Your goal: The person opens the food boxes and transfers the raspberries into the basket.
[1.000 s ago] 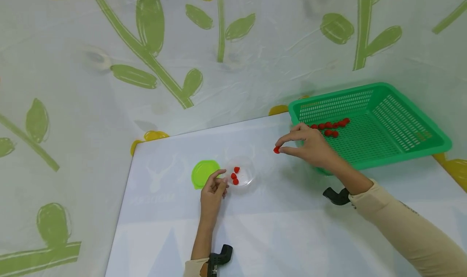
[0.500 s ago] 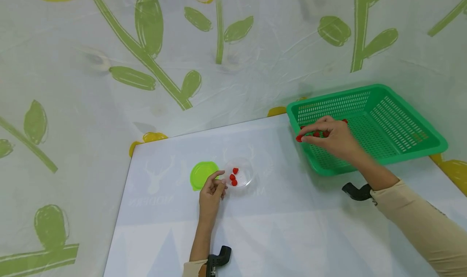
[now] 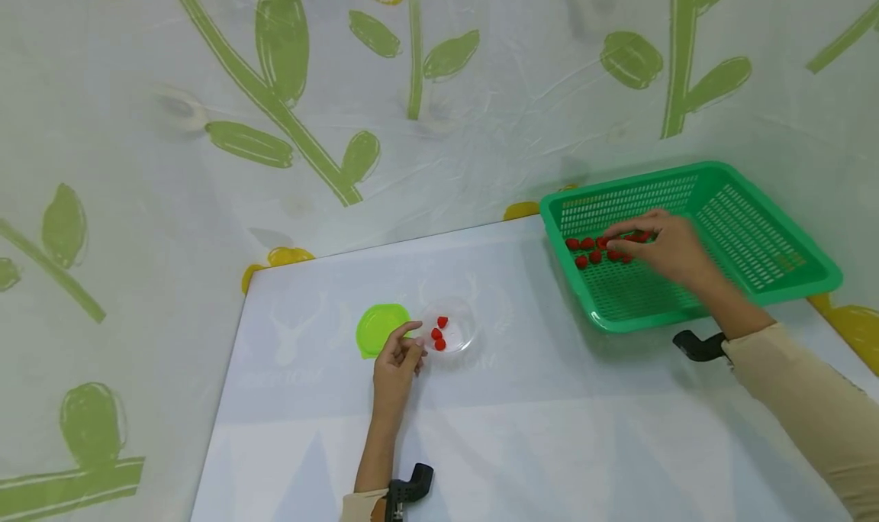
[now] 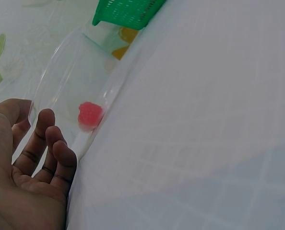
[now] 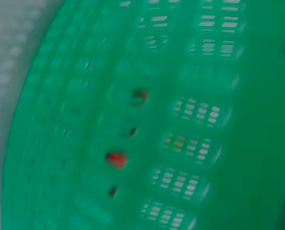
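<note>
In the head view my left hand (image 3: 396,358) is at the left rim of a clear plastic bowl (image 3: 469,331), its thumb and index finger holding that edge. The other fingers (image 4: 46,167) lie curled beside the bowl wall in the left wrist view. Inside the bowl are 3 small red berries (image 3: 440,344); one berry (image 4: 90,115) shows through the plastic. My right hand (image 3: 669,247) reaches into a green basket (image 3: 728,289), thumb and index finger pinching a red berry (image 3: 601,243). Several more berries (image 3: 581,262) lie on the basket floor, some hidden behind this hand.
A lime-green lid (image 3: 376,330) lies on the white table (image 3: 522,446), left of the bowl and partly behind my left hand. The basket stands at the table's back right, against the flower-printed wall (image 3: 508,148). The right wrist view is blurred.
My right hand has carried the pinched berry rightward from the space between bowl and basket, over the basket's left rim and into it. The left hand has stayed at the bowl.
</note>
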### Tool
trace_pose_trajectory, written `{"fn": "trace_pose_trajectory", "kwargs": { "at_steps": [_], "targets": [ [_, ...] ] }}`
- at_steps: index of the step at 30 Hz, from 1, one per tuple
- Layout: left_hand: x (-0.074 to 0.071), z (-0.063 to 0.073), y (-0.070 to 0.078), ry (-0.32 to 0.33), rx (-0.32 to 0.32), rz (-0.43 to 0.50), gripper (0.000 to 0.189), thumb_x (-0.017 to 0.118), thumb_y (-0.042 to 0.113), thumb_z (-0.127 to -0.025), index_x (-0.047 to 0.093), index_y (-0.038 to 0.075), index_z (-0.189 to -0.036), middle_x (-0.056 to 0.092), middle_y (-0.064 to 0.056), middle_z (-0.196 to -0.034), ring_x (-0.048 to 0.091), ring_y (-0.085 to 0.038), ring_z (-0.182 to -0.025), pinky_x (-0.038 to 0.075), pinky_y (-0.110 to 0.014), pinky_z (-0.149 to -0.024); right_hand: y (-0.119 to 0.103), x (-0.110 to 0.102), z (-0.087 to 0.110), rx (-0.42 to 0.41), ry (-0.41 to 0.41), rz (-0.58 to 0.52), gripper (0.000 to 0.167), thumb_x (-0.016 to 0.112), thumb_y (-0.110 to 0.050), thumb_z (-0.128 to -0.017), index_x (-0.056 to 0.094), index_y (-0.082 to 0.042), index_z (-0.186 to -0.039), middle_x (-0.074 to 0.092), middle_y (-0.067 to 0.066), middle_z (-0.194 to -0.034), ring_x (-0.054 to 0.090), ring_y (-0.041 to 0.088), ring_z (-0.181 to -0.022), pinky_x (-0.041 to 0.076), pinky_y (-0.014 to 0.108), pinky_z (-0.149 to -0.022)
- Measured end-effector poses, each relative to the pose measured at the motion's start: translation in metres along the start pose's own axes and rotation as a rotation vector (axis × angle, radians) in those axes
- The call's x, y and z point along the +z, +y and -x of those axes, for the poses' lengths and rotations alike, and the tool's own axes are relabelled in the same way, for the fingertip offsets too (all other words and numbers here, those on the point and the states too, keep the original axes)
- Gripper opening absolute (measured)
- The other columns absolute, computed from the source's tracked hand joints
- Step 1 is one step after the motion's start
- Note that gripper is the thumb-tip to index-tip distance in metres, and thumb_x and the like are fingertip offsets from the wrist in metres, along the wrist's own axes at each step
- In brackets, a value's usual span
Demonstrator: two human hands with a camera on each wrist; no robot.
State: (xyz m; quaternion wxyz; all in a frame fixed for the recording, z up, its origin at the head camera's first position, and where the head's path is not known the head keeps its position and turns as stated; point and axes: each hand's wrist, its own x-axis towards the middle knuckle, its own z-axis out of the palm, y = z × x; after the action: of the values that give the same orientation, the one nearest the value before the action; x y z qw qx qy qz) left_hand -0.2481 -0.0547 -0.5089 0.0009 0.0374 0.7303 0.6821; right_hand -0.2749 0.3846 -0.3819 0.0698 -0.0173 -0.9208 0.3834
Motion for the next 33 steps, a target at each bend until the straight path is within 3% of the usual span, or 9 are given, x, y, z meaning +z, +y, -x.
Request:
{"fn": "trace_pose_trajectory", "kwargs": {
  "at_steps": [6, 11, 19, 23, 29, 33],
  "targets": [
    [0.001, 0.000, -0.002, -0.003, -0.001, 0.007, 0.028, 0.066, 0.016, -0.098, 0.066, 0.022, -0.126, 0.060, -0.012, -0.085, 0.053, -0.019, -0.068, 0.048, -0.021, -0.060, 0.018, -0.010, -0.011, 0.028, -0.031, 0.090, 0.027, 0.075, -0.030, -0.092, 0.078, -0.012, -0.110, 0.061, 0.012, -0.095, 0.048, 0.026, -0.098, 0.039, 0.037, -0.063],
    [0.002, 0.000, 0.000, 0.002, -0.020, 0.002, 0.029, 0.066, 0.016, -0.098, 0.066, 0.018, -0.127, 0.060, -0.012, -0.085, 0.052, -0.020, -0.069, 0.047, -0.021, -0.060, 0.034, -0.015, -0.018, 0.049, -0.050, 0.122, 0.026, 0.073, -0.026, -0.093, 0.076, -0.009, -0.112, 0.064, 0.014, -0.102, 0.049, 0.032, -0.105, 0.040, 0.039, -0.069],
    [0.001, -0.001, 0.005, -0.008, -0.062, -0.006, 0.032, 0.063, 0.006, -0.099, 0.063, 0.008, -0.131, 0.060, -0.017, -0.086, 0.052, -0.026, -0.070, 0.048, -0.024, -0.060, 0.051, -0.018, -0.023, 0.092, -0.107, 0.161, 0.033, 0.070, -0.032, -0.095, 0.074, -0.008, -0.117, 0.061, 0.018, -0.110, 0.046, 0.034, -0.102, 0.040, 0.041, -0.066],
    [0.002, 0.000, 0.004, -0.004, -0.064, -0.002, 0.032, 0.064, 0.009, -0.099, 0.063, 0.011, -0.131, 0.060, -0.015, -0.087, 0.052, -0.025, -0.070, 0.047, -0.023, -0.060, 0.059, -0.018, -0.026, 0.117, -0.122, 0.166, 0.035, 0.070, -0.032, -0.095, 0.073, -0.005, -0.118, 0.062, 0.024, -0.119, 0.049, 0.037, -0.105, 0.042, 0.039, -0.066],
    [0.002, 0.000, 0.000, -0.001, -0.037, -0.006, 0.029, 0.066, 0.018, -0.098, 0.066, 0.018, -0.127, 0.060, -0.012, -0.086, 0.053, -0.022, -0.069, 0.048, -0.021, -0.060, 0.072, -0.017, -0.030, 0.140, -0.152, 0.181, 0.034, 0.070, -0.031, -0.095, 0.074, -0.005, -0.116, 0.061, 0.029, -0.126, 0.055, 0.042, -0.106, 0.045, 0.037, -0.066],
    [0.000, 0.000, -0.001, -0.005, -0.006, -0.018, 0.030, 0.067, 0.022, -0.098, 0.065, 0.020, -0.128, 0.061, -0.011, -0.086, 0.054, -0.023, -0.070, 0.049, -0.021, -0.060, 0.076, -0.016, -0.032, 0.147, -0.171, 0.179, 0.033, 0.071, -0.029, -0.095, 0.074, -0.004, -0.115, 0.060, 0.030, -0.127, 0.055, 0.046, -0.109, 0.048, 0.042, -0.070]
  ]
}}
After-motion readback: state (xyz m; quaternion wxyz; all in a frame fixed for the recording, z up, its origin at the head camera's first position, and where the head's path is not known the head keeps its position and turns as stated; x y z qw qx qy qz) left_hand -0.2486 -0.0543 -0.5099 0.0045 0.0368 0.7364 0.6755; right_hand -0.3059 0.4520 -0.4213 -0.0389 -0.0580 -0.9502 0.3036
